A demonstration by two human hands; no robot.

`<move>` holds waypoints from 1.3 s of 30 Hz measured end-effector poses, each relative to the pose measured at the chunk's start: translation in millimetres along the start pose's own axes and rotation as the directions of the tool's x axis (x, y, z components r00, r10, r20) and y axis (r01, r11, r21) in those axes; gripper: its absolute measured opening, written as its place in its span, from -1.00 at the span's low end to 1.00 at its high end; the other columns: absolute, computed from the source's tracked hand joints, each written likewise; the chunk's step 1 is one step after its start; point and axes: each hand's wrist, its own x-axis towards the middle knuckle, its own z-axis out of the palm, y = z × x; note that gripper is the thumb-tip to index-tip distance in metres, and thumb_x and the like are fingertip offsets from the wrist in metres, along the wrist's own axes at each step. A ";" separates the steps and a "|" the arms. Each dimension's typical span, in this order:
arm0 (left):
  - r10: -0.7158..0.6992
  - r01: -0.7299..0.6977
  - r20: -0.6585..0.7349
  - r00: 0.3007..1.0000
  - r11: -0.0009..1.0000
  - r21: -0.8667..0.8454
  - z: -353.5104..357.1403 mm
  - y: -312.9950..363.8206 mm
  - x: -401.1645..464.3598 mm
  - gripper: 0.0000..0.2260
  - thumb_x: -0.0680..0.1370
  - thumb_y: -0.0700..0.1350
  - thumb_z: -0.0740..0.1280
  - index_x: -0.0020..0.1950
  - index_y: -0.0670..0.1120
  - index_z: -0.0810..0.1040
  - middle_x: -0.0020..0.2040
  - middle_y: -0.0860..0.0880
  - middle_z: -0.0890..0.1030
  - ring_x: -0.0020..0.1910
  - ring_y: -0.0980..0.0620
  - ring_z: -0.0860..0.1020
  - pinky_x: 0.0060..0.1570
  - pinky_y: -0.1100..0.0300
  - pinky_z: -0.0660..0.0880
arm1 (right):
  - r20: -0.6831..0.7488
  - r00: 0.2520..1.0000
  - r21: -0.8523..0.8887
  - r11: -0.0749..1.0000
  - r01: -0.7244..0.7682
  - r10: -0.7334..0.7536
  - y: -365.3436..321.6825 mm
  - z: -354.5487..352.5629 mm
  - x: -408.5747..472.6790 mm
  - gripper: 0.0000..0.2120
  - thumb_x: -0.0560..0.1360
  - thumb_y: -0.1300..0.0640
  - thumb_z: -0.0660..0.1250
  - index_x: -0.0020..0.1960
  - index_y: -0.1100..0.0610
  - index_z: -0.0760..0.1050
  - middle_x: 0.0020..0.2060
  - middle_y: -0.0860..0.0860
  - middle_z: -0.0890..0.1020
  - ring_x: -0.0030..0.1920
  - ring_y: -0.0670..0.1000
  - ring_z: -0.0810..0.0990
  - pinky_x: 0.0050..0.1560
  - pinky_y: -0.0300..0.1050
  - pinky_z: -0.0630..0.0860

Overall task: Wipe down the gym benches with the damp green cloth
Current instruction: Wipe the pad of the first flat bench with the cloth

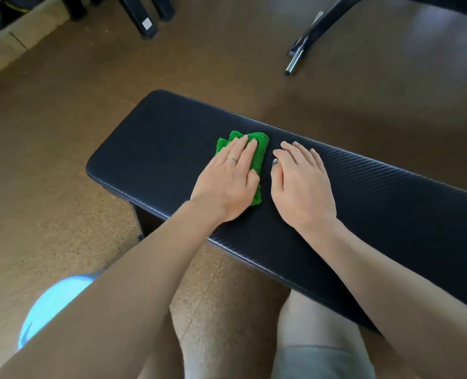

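Bench wipe in progress, cloth under left hand.

Left hand (227, 179) presses flat, fingers straight, on the green cloth (257, 157), long axis 12 to 6, mid gym bench (145, 149). Right hand (300, 184), at the cloth's 3 o'clock, rests flat and empty on the pad; unwiped length judged to extend toward 3.

Brown speckled floor (63, 165) under me. Black equipment legs (145, 20) beyond the desk's far-left corner; a chrome-tipped black frame (303, 47) off its far edge. Pale blue round object (49, 305) near-left, blurred.
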 end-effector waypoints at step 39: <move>0.383 -0.382 0.052 0.922 0.924 -0.017 3.1 -11.2 -1.7 -0.47 0.72 0.05 -0.08 0.70 -0.02 -0.03 0.70 -0.01 -0.01 0.66 0.08 -0.08 0.64 0.10 -0.12 | -0.167 0.943 -0.107 0.945 -0.308 0.288 -18.0 -14.7 -32.0 -0.64 0.67 0.08 0.11 0.24 0.18 0.62 0.29 0.08 0.63 0.35 0.08 0.55 0.48 0.09 0.36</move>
